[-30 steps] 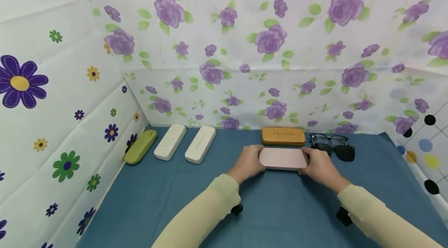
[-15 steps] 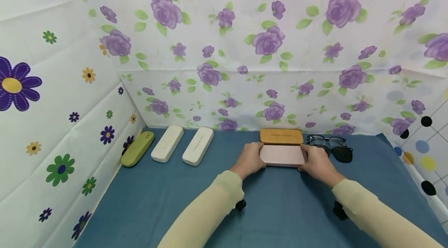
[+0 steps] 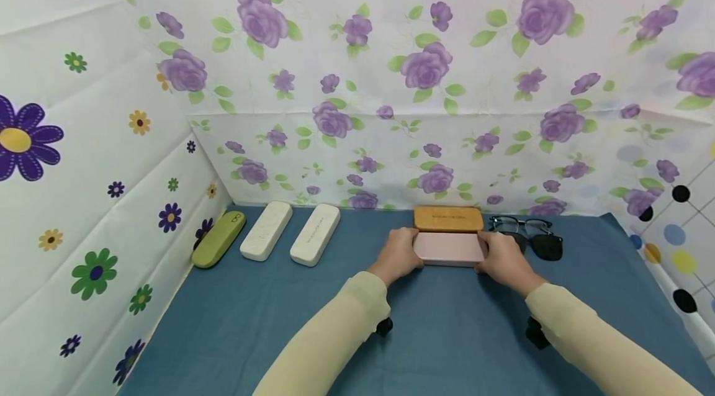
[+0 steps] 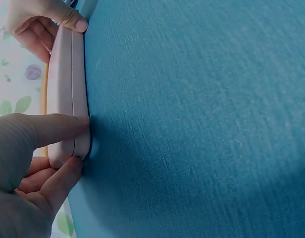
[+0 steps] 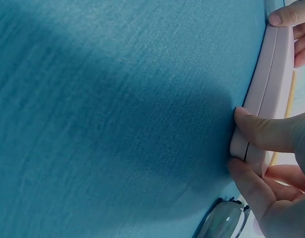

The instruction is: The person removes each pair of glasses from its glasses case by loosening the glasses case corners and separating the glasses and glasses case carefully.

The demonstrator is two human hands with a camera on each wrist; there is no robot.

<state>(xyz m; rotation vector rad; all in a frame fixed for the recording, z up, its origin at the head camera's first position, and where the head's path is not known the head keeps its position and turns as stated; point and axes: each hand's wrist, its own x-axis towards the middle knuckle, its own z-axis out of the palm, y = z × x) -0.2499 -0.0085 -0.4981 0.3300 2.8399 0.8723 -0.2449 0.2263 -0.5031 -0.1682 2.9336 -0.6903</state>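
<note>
A pink glasses case (image 3: 449,248) lies lengthwise on the blue cloth, its lid closed along a thin seam. At its left end my left hand (image 3: 395,256) grips it, thumb on the near side and fingers around the end. My right hand (image 3: 507,259) holds the right end the same way. In the left wrist view the left thumb (image 4: 58,127) presses across the case's seam. Just behind the pink case stands a mustard-yellow glasses case (image 3: 449,218) with small lettering on its lid.
Right of the cases lie clear eyeglasses (image 3: 522,224) and dark sunglasses (image 3: 544,246). Farther left are two white glasses cases (image 3: 265,231) (image 3: 315,234) and a green one (image 3: 219,239). Flowered sheets (image 3: 346,73) rise behind and at the sides of the blue cloth (image 3: 436,334).
Both hands have moved the pink case slightly away from me, up close to the mustard-yellow case. The head view has shifted slightly. Both hands keep their hold.
</note>
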